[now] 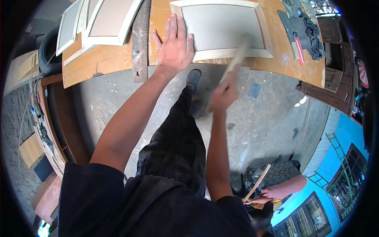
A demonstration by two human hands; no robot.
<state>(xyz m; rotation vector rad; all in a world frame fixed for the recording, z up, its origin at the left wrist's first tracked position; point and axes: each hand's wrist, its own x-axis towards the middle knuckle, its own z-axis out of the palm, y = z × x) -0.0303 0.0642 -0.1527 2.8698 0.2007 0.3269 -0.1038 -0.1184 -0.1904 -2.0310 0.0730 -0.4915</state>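
I count two bare hands of my own, a left hand (175, 47) and a right hand (225, 93); one long, pale, blurred tool (238, 57); one rectangular pale-wood frame with a grey panel (219, 27); at least two more pale-wood framed panels (110, 21); one orange-brown wooden tabletop (110, 58); one round black tyre (47, 56).

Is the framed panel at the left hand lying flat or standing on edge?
Lying flat: the framed panel shows its broad face upward on the orange tabletop, the left hand across its left edge.

Right grip (225, 94) around blurred tool (236, 61); framed panel (219, 25)
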